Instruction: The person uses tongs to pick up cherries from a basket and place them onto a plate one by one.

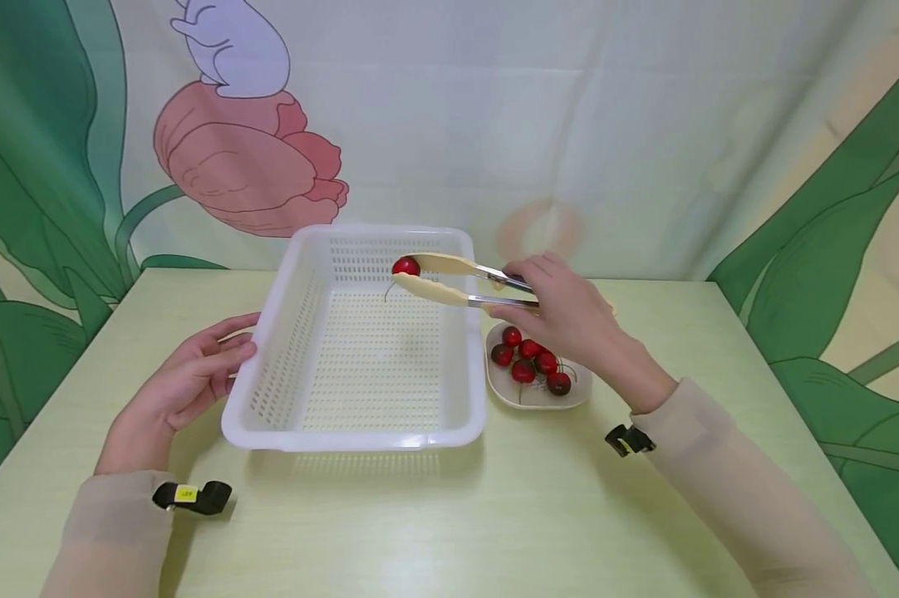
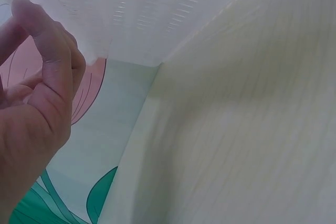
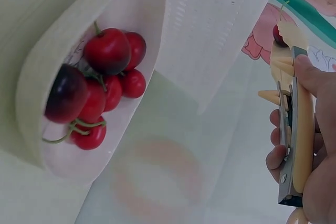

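Observation:
My right hand grips a pair of tongs with cream tips and metal arms. Between the tong tips is a red cherry, its stem hanging down, above the far part of a white perforated basket. No cherries show on the basket's floor. My left hand touches the basket's left side with relaxed fingers; in the left wrist view its fingers are beside the basket wall. Below the right hand, a small white dish holds several cherries, some with green stems.
Basket and dish stand side by side on a pale wooden table. Behind the table hangs a printed cloth with a flower, leaves and a white animal. Black bands are on both sleeves.

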Demonstrator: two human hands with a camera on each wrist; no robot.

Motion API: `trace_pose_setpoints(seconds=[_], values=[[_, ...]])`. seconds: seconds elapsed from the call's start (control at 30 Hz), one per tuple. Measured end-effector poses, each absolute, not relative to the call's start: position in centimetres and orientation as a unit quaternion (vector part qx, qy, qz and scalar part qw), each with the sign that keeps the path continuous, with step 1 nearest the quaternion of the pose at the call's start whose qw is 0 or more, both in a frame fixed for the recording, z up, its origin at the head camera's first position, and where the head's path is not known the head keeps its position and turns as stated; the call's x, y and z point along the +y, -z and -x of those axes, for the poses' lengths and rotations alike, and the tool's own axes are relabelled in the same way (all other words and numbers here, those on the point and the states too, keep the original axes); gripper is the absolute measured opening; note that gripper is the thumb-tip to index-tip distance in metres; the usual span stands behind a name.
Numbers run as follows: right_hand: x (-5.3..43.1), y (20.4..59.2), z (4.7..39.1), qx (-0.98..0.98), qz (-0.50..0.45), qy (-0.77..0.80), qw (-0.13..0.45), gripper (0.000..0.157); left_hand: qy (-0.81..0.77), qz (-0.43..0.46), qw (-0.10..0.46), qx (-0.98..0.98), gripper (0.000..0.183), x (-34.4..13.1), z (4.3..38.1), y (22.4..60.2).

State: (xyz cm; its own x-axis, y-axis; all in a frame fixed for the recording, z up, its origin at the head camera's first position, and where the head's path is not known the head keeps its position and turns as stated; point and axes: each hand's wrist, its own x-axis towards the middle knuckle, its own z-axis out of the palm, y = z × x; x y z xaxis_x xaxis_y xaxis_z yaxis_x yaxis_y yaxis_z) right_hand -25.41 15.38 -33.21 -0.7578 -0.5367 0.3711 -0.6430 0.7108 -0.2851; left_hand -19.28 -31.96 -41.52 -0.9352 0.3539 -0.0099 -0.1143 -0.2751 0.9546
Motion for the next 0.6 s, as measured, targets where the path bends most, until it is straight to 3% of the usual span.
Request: trace_pose_setpoints(seconds=[0.27,0.6], values=[[18.2,34.0,24.2,-0.926,-0.273,-0.228,0.126,0.052,-0.790,-0.103,0.152,0.585,0.039,-32.1,19.3,41.6],[22.9,34.6,23.0,-0.926,-0.243,-0.235,0.168,0.051,-0.788,-0.103,0.151,0.588,0.038,-32.1,19.4,41.6]])
